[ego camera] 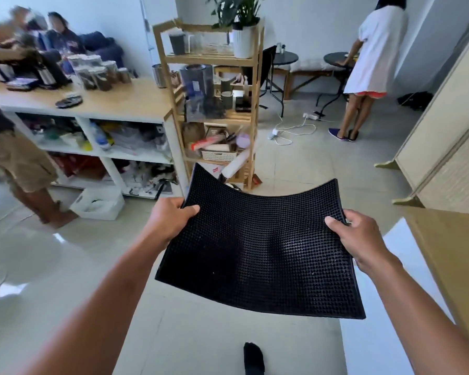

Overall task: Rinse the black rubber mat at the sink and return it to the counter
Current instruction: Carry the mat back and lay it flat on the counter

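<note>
Black rubber mat (257, 247) is up in the air over the tile floor (92, 266), sagging in the middle. Left hand (171, 219) grips its left edge, right hand (359, 236) grips the right edge, thumbs on top, other fingers hidden underneath. The wooden desk (450, 255) at right is cut off by the frame. Background people are blurry.

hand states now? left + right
Left hand: closed on the black studded rubber mat, left edge.
Right hand: closed on the mat's right edge.
</note>
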Demonstrator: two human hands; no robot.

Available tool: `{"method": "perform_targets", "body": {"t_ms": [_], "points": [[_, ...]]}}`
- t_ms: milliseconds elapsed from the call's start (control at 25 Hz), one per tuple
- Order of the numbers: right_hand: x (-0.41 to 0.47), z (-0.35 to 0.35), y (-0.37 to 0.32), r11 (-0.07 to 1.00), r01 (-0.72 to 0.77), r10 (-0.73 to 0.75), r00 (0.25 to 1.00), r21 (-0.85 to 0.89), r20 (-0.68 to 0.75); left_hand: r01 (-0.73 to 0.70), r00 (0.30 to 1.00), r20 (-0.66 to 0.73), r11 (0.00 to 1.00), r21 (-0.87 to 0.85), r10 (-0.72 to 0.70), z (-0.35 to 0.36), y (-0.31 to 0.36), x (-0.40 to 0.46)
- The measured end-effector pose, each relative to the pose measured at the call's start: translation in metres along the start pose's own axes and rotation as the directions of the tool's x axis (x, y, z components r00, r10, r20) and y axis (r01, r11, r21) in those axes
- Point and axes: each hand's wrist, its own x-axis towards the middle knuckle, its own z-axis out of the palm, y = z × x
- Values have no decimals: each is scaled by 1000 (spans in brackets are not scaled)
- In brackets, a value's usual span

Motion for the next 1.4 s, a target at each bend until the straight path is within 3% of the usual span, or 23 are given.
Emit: {"method": "perform_targets", "body": {"t_ms": [280, 560, 760, 1400], "points": [[116, 113, -64, 997, 60, -68, 975, 43, 211, 41, 968, -250, 989, 141, -4, -77, 7, 69], [191, 239, -118, 993, 85, -110, 902, 79, 417, 187, 875, -464, 980, 59, -139, -138, -28, 121], [221, 329, -149, 992, 64, -112, 865, 113, 489, 222, 857, -477, 975, 6, -192, -192, -58, 179], [292, 565, -261, 988, 27, -87, 910, 153, 404, 148, 891, -439, 988, 37, -117, -382, -70, 400]]}}
